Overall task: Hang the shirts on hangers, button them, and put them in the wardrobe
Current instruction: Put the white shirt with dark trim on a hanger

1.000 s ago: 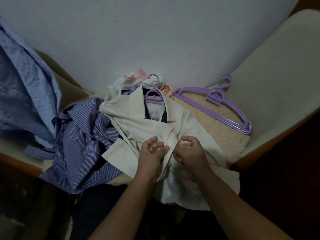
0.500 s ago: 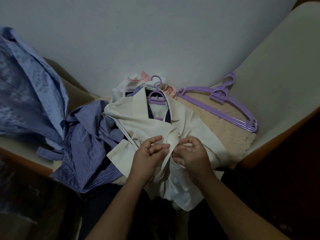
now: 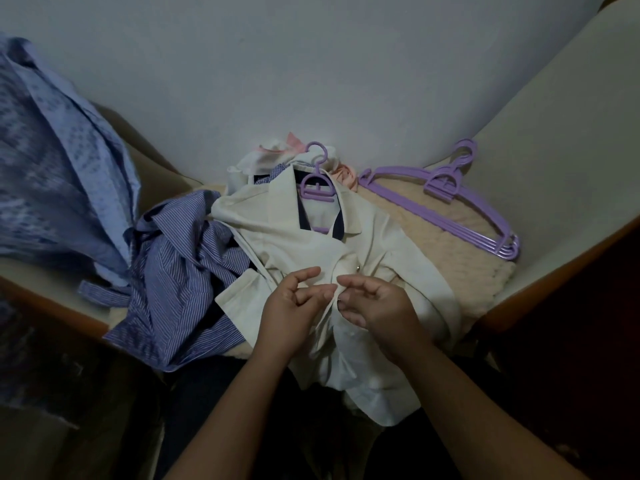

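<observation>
My left hand (image 3: 291,317) and right hand (image 3: 375,315) both pinch the front placket of the cream shirt (image 3: 311,244), fingertips meeting at the seam just below a small button (image 3: 357,268). A second ago both hands were bunched tight over the placket. Now the outer fingers have spread and lifted, and only the thumbs and forefingers grasp cloth. I judge that one button has just gone through its hole, and that the hands are resettling for the next one down.

The shirt lies front-up on the padded seat (image 3: 460,265) on its purple hanger (image 3: 317,188), whose hook points toward the wall. Hanging is done for this garment; buttoning is part done; the wardrobe step is not begun.

Compared with the earlier frames, the view has shifted slightly. The striped blue shirt (image 3: 180,275) lies touching the cream shirt's left side as before, and the stack of spare hangers (image 3: 446,206) rests where it did. A patterned blue cloth (image 3: 59,174) hangs at far left.
</observation>
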Available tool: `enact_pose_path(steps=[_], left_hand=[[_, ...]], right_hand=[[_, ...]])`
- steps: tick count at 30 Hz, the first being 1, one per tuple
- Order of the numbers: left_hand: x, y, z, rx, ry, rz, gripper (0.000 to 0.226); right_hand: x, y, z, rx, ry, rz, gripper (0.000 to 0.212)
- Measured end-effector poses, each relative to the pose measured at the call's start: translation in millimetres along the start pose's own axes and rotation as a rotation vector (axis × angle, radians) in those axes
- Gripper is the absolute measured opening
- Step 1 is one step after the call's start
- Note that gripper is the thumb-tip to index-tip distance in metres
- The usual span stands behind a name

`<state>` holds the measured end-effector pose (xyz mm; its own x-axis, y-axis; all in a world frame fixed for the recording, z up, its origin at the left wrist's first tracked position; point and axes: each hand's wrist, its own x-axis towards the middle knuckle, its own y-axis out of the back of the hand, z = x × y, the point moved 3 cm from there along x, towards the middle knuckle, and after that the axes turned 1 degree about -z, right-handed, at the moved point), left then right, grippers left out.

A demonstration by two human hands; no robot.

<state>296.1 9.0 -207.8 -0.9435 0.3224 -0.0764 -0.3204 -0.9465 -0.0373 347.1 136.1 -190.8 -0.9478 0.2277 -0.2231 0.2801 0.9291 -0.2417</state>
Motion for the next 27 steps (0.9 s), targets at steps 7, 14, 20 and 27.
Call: enact_pose_path(steps=[7, 14, 20, 27], left_hand=[[-1, -4, -6, -0.057, 0.027, -0.07, 0.049], [1, -2, -8, -0.249, 0.167, 0.019, 0.035], [0, -4, -12, -0.247, 0.22, 0.074, 0.036], [-4, -4, -9, -0.127, 0.05, 0.138, 0.045]], right_hand=[[-3, 0, -6, 0.078, -0.035, 0.048, 0.015], [1, -4, 0, 0.065, -0.077, 0.05, 0.023], [4, 2, 6, 0.027, -0.073, 0.092, 0.03], [5, -3, 9, -0.011, -0.123, 0.179, 0.032]])
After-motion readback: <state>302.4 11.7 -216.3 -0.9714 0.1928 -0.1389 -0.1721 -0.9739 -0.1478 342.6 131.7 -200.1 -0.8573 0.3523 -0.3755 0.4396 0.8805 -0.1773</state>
